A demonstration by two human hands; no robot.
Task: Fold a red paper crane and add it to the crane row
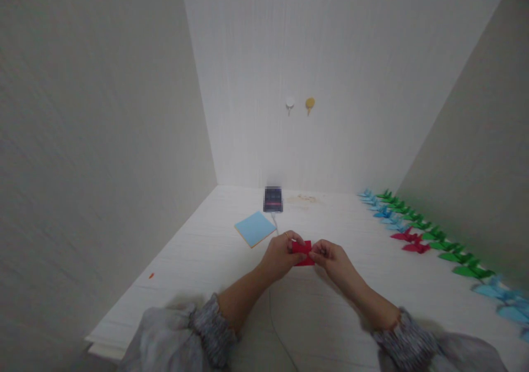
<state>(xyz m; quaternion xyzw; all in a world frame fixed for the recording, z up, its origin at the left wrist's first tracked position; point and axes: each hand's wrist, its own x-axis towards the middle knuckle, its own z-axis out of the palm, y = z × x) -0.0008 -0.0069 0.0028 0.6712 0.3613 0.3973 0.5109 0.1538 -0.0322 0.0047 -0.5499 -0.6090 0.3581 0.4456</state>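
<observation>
A small folded piece of red origami paper (303, 246) is held up over the white table, between my two hands. My left hand (283, 256) grips its left side, thumb in front and fingers behind. At its right edge, my right hand (328, 255) pinches the paper between thumb and fingertips. Part of the paper is covered by my fingers, so its exact folds are hard to make out. Just beyond my left hand lies a stack of light blue square paper (255, 228) with an orange edge showing underneath.
A phone (273, 199) with a blurred screen stands near the back wall, its white cable (276, 328) running toward me. Rows of folded paper cranes, green (448, 245), blue (384, 213) and red (415, 245), line the right side. A small orange-red scrap (151, 275) lies at left.
</observation>
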